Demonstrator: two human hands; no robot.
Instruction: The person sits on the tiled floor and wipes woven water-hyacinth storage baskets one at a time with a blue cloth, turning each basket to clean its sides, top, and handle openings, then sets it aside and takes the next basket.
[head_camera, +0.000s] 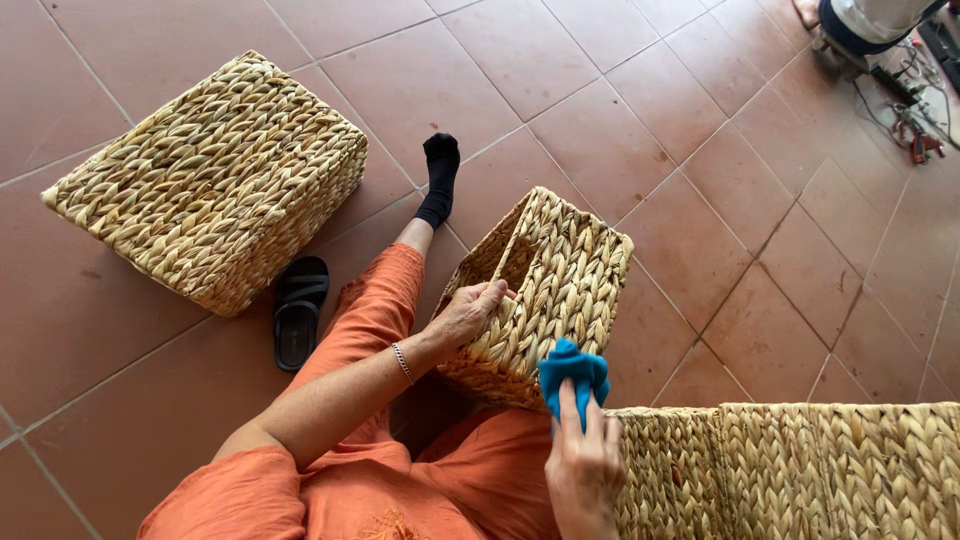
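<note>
The fingers of the left hand curl over the rim of a small woven basket, clamped on its edge beside the handle opening. The basket lies tipped on its side against the person's lap, its base turned up and to the right. The right hand has its fingers closed around a bunched blue cloth, which is pressed against the lower corner of that basket.

Both forearms come up from the bottom of the view. The left one is bare, with a thin bracelet at the wrist, and reaches forward across an orange trouser leg; the right wrist is bent upward, showing the back of the hand.

The person sits on a floor of large reddish-brown tiles with pale grout lines. A black-socked foot stretches ahead, and a black sandal lies beside the leg. A larger woven basket rests upside down to the left, well apart from the hands. Another woven piece sits at lower right, just beside the right hand.

That woven piece is cut off by the frame. Some equipment with cables at the top right corner is too partial to identify.
</note>
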